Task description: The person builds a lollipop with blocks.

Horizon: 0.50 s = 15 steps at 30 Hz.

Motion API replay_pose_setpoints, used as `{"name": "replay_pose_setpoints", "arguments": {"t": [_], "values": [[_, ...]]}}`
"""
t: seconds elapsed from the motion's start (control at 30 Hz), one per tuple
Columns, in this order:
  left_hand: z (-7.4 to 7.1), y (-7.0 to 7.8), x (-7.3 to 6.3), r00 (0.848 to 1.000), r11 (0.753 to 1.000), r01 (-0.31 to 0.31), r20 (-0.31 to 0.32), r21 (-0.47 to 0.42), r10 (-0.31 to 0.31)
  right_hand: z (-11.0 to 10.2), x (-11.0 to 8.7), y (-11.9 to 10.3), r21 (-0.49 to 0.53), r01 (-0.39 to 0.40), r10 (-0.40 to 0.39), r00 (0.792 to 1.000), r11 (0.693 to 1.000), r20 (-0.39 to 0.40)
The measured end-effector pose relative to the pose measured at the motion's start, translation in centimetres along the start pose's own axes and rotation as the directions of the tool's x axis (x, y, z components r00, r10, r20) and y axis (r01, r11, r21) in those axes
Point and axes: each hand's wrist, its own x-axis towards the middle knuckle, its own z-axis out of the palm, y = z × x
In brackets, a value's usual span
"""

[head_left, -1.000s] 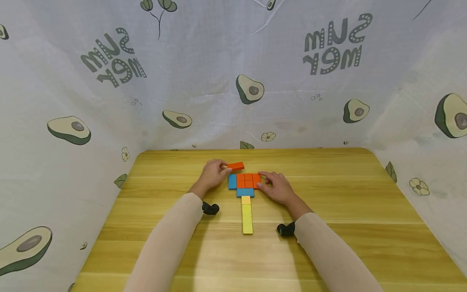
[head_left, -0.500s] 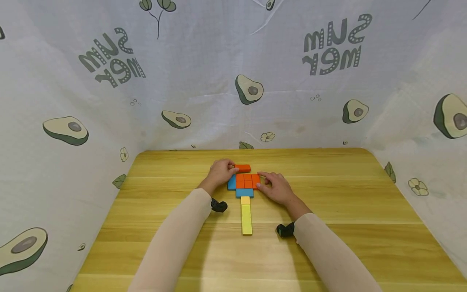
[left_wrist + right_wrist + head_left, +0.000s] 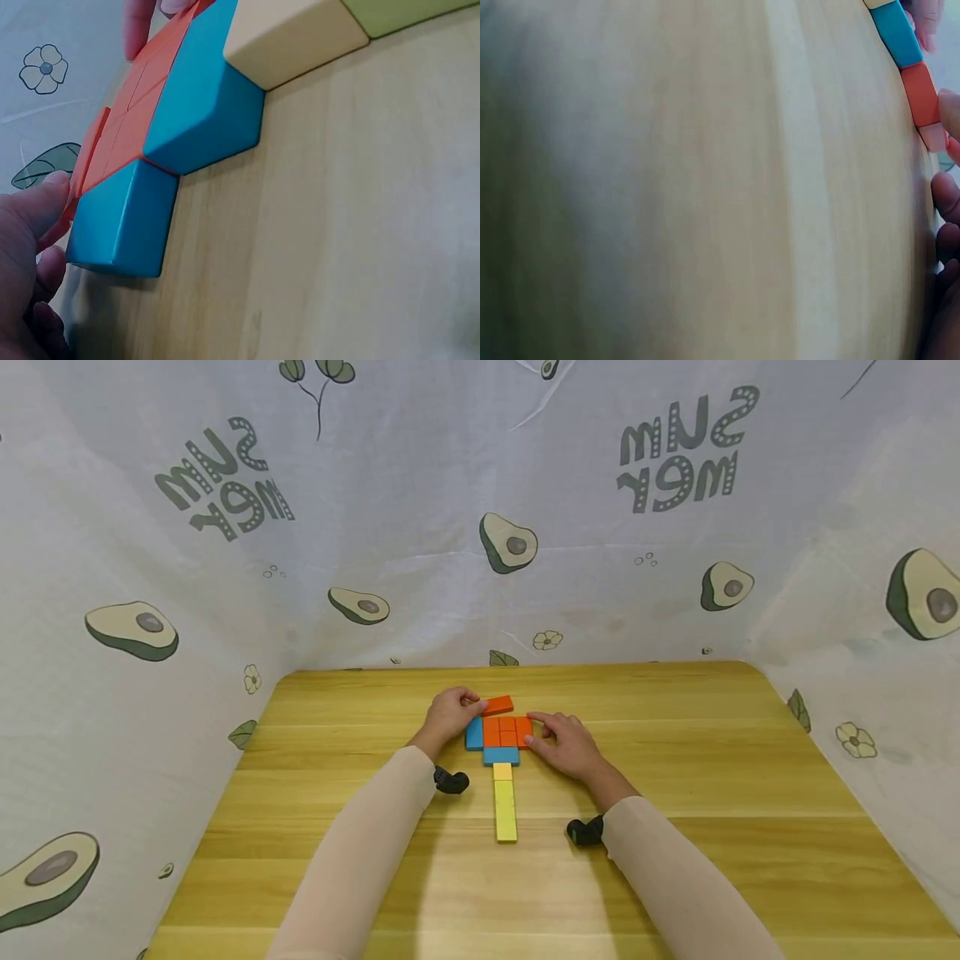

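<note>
My left hand (image 3: 448, 714) pinches a long orange block (image 3: 498, 704) by its left end, just beyond the group of blocks. The long block sits slightly askew, apart from the row at its right end. My right hand (image 3: 568, 745) holds the rightmost orange block (image 3: 524, 732) between thumb and index finger. Beside it lie several small orange blocks (image 3: 499, 732), fitted together. A blue block (image 3: 474, 734) stands at their left side, and another blue block (image 3: 501, 756) touches their near side. In the left wrist view, my left thumb (image 3: 49, 199) is against the long orange block.
A pale yellow-orange block (image 3: 502, 772) and a long yellow block (image 3: 506, 810) run in line toward me on the wooden table (image 3: 637, 877). A white cloth (image 3: 435, 510) printed with avocados hangs behind and at both sides.
My left hand has carried the long orange block to the right, along the far side of the group. It lay level half a second ago and now slants. My right hand stays put.
</note>
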Motion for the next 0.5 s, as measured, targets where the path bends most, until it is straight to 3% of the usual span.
{"name": "replay_pose_setpoints", "arguments": {"t": [0.17, 0.5], "values": [[0.14, -0.04, -0.02, 1.0, 1.0, -0.003, -0.023, 0.018, 0.004, -0.04, 0.03, -0.13, 0.004, 0.005, -0.004, 1.0, 1.0, -0.005], [0.24, -0.48, 0.01, 1.0, 1.0, -0.005, -0.004, -0.023, 0.005, 0.04, 0.05, 0.02, 0.011, -0.001, 0.001, 1.0, 1.0, -0.005]]}}
